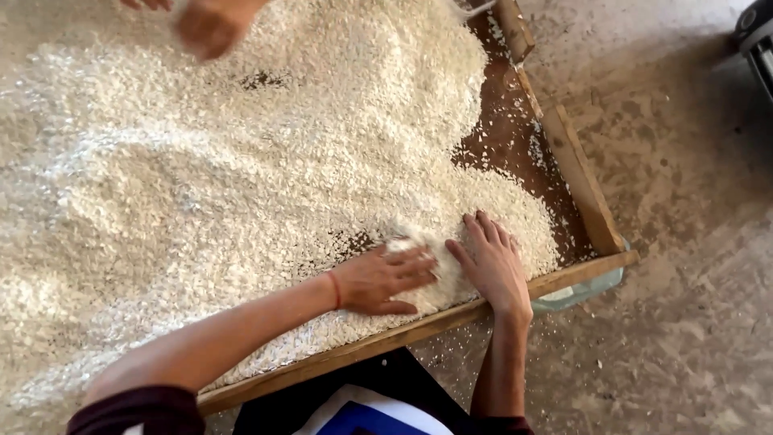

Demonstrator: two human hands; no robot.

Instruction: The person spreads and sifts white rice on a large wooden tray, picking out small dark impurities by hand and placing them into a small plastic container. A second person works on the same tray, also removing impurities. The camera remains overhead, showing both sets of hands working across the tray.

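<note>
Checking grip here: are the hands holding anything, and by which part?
Nothing is gripped. The left hand and right hand lie flat, cupping a small heap of white flakes between them.

White grain (pixel 241 161) heaps across the tray, its wooden rim (pixel 580 177) walling the right and near sides; bare brown tray floor (pixel 507 137) lies open beside the right rim, another person's hand (pixel 211 26) blocking the far edge.

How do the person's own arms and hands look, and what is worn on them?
Both forearms are bare; dark maroon sleeves are pushed up near the elbows. The left hand has a thin red band at the wrist. The right hand shows no ring, glove or band. No watch is visible on either arm.
</note>
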